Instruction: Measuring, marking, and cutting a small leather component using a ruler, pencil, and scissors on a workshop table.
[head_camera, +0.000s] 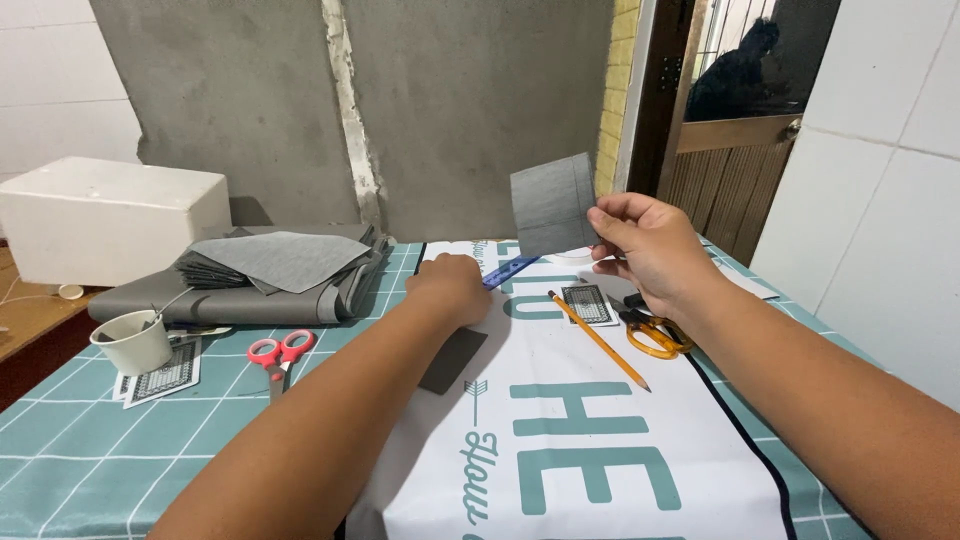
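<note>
Grey fabric piece, a small cut rectangle with a stitched or marked line near one edge, is held up in the air above the counter, pinched at its lower right corner by the thumb and fingers of the right hand. Holding it by one corner lets it hang flat; a light pinch should keep it from creasing. The left hand is closed and pressed down on a blue ruler, with a dark grey piece just below it on the white printed sheet. A yellow pencil lies between the hands, orange-handled scissors under the right wrist. Farther left sit red-handled scissors, a white cup and a stack of grey fabric
</note>
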